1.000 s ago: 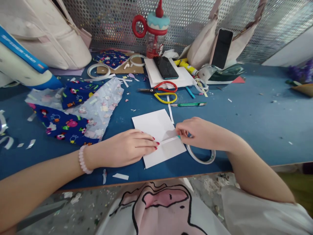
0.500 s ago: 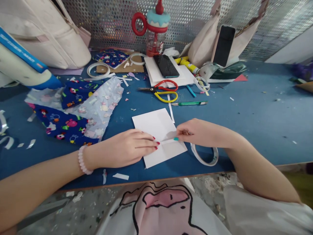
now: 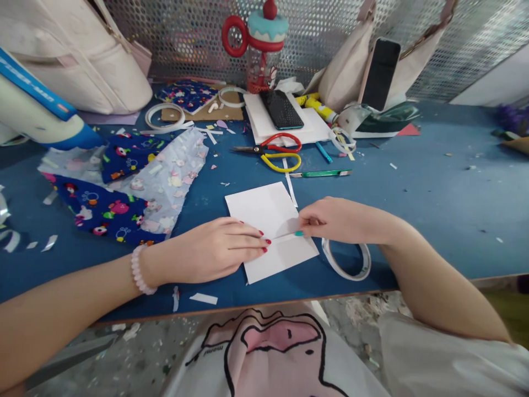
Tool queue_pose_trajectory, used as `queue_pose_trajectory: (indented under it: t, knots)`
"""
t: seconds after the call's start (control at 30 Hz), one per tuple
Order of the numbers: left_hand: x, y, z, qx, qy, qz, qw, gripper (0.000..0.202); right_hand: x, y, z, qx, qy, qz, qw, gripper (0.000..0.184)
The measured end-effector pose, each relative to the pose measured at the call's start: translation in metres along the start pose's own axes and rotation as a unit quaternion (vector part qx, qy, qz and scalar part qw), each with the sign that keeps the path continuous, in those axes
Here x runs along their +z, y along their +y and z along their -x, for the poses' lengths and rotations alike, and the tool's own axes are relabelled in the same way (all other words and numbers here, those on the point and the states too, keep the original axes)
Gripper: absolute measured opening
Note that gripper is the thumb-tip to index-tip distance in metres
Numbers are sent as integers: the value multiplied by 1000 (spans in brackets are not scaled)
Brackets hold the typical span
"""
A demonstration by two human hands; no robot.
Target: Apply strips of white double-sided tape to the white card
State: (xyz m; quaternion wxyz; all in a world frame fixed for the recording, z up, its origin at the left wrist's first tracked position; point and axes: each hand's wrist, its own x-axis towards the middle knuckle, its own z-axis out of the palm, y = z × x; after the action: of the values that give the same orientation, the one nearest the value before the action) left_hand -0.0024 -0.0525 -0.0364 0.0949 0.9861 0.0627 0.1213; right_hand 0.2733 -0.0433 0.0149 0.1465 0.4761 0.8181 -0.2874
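Observation:
A folded piece of white paper [image 3: 264, 207] lies on the table, with a narrow ridge or strip running across it between my hands. My left hand [image 3: 223, 248] rests flat on its left side, fingers stretched out and pointing right. At the right edge, my right hand [image 3: 326, 220] is closed in a pinch on the paper where that ridge ends; the exact grip is partly hidden by the fingers. Just below my right hand is a roll of white tape [image 3: 347, 274]. A thin white strip [image 3: 291, 190] lies by the paper's upper right corner.
Scissors [image 3: 268, 151] and a green craft knife [image 3: 322, 173] lie beyond the paper. Patterned blue wrapping [image 3: 111, 212] spreads to the left. At the back are a phone [image 3: 281, 110] on white paper, a cup [image 3: 264, 52], bags [image 3: 119, 71] and a propped phone [image 3: 380, 74].
My right hand has tilted slightly at the paper's right edge. The paper and my left hand have stayed nearly in place; the view has shifted a little.

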Motion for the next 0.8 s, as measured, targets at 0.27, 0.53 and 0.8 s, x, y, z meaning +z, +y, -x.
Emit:
queue_pose_trajectory:
  t: [0.27, 0.53, 0.8]
  knots:
    - [0, 0, 0, -3, -1, 2, 1000, 33, 2, -3, 0, 44, 31, 63, 997, 19]
    - [-2, 2, -1, -5, 5, 12, 1000, 34, 3, -14, 3, 93, 54, 130, 986, 21]
    - [1, 1, 1, 0, 2, -7, 1000, 33, 5, -9, 3, 65, 52, 112, 990, 22]
